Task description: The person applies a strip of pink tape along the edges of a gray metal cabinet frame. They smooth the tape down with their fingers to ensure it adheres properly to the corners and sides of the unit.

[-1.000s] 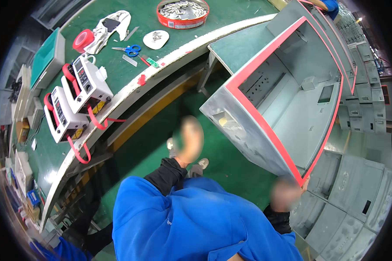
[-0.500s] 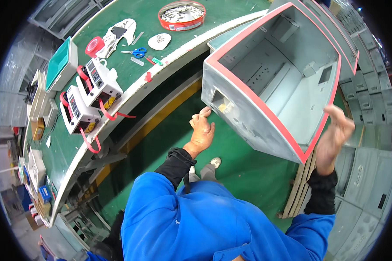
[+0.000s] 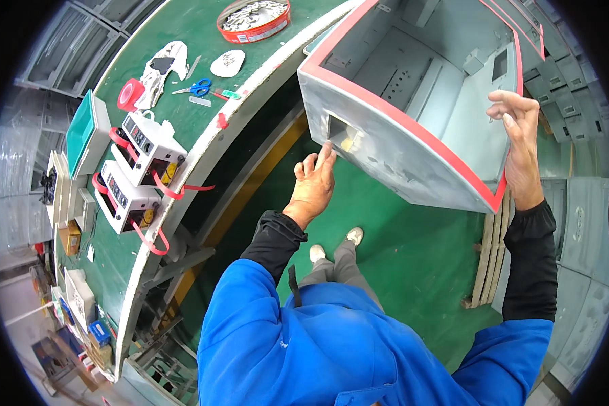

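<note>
A large grey metal box (image 3: 386, 149), its opening edged with red tape (image 3: 413, 111), tilts in front of me at the right. Near the lower edge of its small square cutout (image 3: 342, 132), the fingertips of my left hand (image 3: 313, 184) touch or nearly touch the box; the fingers are stretched out and hold nothing. My right hand (image 3: 523, 139) is raised by the box's right edge, fingers bent but apart, with nothing seen between them. Whether its palm rests on the edge I cannot tell. Black cuffs cover both wrists.
Left of me runs a green worktable (image 3: 189, 128) with two white tape dispensers (image 3: 125, 199), blue scissors (image 3: 199, 86), a red tape roll (image 3: 130, 95) and a round red tin (image 3: 254, 24) of small pieces. A wooden pallet (image 3: 490, 260) and stacked grey boxes (image 3: 582, 230) stand right.
My view has shifted, and the box now sits higher and further left in it. The left fingers have straightened beside the cutout. My right hand has risen along the box's right edge.
</note>
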Action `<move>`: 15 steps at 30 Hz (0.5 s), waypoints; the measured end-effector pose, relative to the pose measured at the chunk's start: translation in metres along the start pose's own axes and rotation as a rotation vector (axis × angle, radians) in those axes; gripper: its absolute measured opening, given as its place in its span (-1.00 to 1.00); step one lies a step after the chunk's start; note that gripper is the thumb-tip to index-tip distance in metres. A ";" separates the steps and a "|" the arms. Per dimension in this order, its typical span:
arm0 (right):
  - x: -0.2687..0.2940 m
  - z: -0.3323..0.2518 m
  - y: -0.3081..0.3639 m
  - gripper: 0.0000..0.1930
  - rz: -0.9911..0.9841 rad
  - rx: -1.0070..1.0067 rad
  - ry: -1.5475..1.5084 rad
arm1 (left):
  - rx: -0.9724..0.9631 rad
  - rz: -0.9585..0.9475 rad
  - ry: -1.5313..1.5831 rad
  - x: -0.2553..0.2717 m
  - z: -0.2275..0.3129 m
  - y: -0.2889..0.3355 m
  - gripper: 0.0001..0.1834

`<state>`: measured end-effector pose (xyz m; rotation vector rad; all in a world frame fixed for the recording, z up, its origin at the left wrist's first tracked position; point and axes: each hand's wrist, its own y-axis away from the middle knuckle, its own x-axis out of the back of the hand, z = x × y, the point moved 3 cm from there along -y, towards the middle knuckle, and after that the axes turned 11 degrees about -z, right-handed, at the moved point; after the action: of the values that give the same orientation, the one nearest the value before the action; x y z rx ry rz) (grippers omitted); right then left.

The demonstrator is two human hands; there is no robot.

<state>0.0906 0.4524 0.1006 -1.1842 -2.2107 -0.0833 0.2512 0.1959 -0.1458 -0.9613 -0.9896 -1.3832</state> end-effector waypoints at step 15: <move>0.003 0.006 -0.003 -0.70 -0.045 -0.060 0.010 | -0.055 0.073 0.571 -0.018 0.013 -0.032 0.01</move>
<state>0.0840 0.4552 0.0985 -1.1641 -2.2404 -0.1751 0.2202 0.2142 -0.1596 -0.5785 -0.4839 -1.5093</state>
